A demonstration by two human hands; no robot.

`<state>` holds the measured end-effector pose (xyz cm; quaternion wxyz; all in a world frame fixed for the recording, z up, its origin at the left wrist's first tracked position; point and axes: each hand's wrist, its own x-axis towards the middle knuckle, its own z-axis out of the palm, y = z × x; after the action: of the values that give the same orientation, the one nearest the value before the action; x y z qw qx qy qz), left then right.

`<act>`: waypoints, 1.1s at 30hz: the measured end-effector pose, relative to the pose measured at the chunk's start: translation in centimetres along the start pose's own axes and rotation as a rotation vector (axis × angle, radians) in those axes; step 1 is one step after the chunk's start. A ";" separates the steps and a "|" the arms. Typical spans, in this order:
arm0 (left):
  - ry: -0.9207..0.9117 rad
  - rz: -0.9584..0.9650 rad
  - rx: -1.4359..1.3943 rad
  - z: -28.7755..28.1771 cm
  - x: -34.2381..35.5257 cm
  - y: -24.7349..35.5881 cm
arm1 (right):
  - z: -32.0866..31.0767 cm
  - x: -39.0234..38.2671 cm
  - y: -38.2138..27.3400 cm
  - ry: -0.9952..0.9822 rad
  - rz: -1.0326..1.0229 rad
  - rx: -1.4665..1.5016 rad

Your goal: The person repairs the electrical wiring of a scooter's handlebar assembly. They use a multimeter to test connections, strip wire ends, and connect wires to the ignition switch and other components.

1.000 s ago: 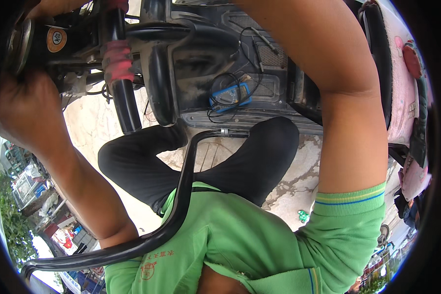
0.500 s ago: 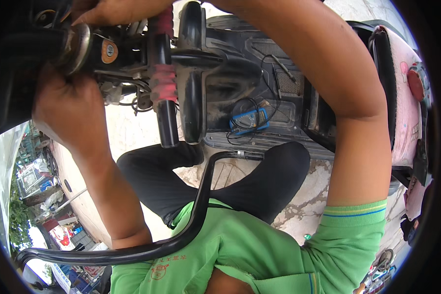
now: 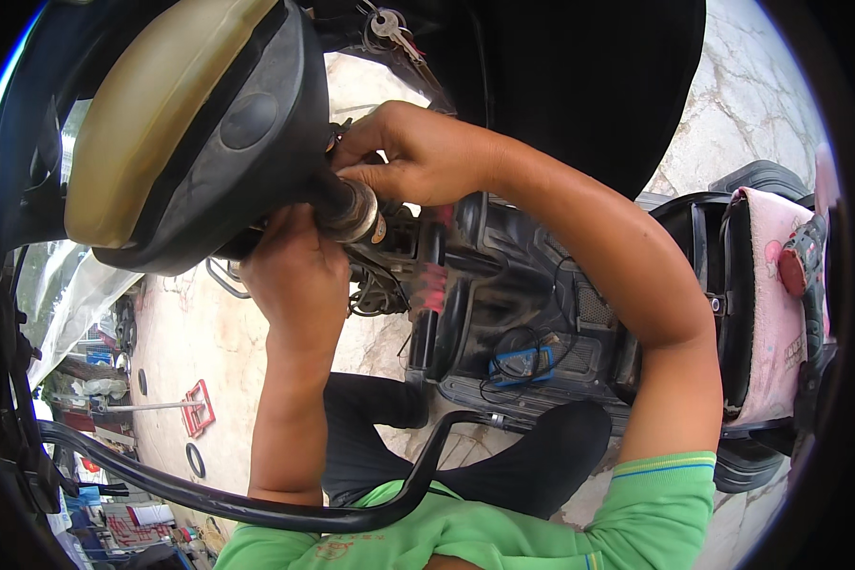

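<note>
A steering column [image 3: 351, 214] with a metal collar rises into the black handlebar housing [image 3: 247, 190], which has a yellowish translucent lens [image 3: 147, 123]. My left hand [image 3: 294, 261] is under the housing, just left of the collar, fingers curled up against it; what they grip is hidden. My right hand [image 3: 399, 161] comes over from the right to just above the collar, thumb and forefinger bent together by the stem, their hold too hidden to name. A bunch of keys [image 3: 389, 27] hangs above it.
A blue multimeter [image 3: 521, 364] with black leads lies on the footboard [image 3: 484, 380]. A pink seat [image 3: 774, 304] is at the right. A curved black bar [image 3: 351, 518] crosses in front of my body. A red-framed tool [image 3: 197, 407] and a tyre [image 3: 196, 461] lie on the ground at left.
The view has swung up and left, bringing the housing, lens and keys into sight. My right hand, out of frame a second ago, now shows by the column; my left stays under it.
</note>
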<state>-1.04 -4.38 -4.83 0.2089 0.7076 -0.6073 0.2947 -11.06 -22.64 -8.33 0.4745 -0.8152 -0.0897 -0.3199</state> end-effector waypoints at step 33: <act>0.102 0.033 -0.028 0.2 -0.3 0.3 | -0.7 -3.4 -0.3 0.363 0.103 0.267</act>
<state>-1.38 -4.31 -5.23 0.2445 0.6783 -0.6116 0.3255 -14.18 -22.51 -9.95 0.6023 -0.6777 -0.0026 -0.4219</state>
